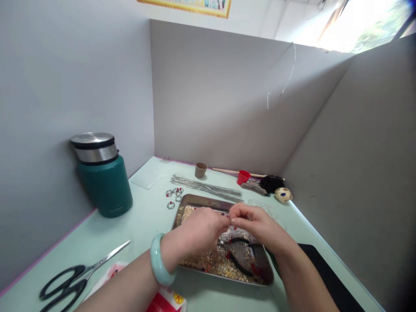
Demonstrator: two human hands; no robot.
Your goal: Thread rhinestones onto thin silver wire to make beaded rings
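Note:
My left hand (205, 229), with a pale green bangle (159, 260) on its wrist, is over a metal tray (224, 281). Its fingers are closed, and their tips are mostly hidden. Close beside it, my right hand (252, 222) pinches thumb and forefinger together. The fingertips of both hands nearly meet; whatever lies between them is too small to make out. Beneath the hands the tray holds many small gold, clear and coloured beads (211, 261). Black-handled pliers (238, 263) lie on the beads.
Beaded rings (175, 192) and a bundle of thin wires (208, 187) lie behind the tray. A brown cup (200, 170) and red cup (243, 177) stand farther back. At left are a green flask (105, 184) and scissors (82, 277). Grey partitions (224, 95) surround the table.

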